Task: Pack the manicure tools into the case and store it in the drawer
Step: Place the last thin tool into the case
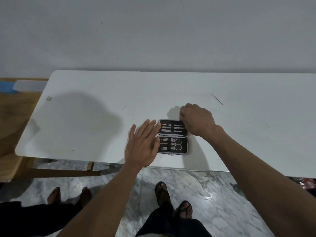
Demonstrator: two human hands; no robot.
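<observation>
The case [173, 136] lay open and flat on the white table [102, 117], close to its near edge and somewhat right of the middle. Its two halves lay one behind the other, the hinge line between them running left to right along the long axis. The far half held slim metal tools [171, 129] under a band; the near half held scissors, clippers and other small pieces. All the slots that could be seen looked filled, so the packing seemed about done and the closing seemed to be next.

The right hand [196, 119] sat at the far right corner of the far half, fingers curled down over the rim. Its grip looked closed on that edge, though the fingertips were hidden behind the knuckles and the exact hold could not be told. The left hand [143, 144] lay flat and open at the case's left end, fingers spread, tips resting on or just over the left rim of both halves, holding nothing.

The fold would probably turn on that hinge: the far half lay beyond the near one, so the right hand, already on it, was better placed to swing it toward the person while the left steadied the near half.

No drawer was in view. A thin dark line [216, 99] lay toward the far right of the table; what it was could not be made out.
</observation>
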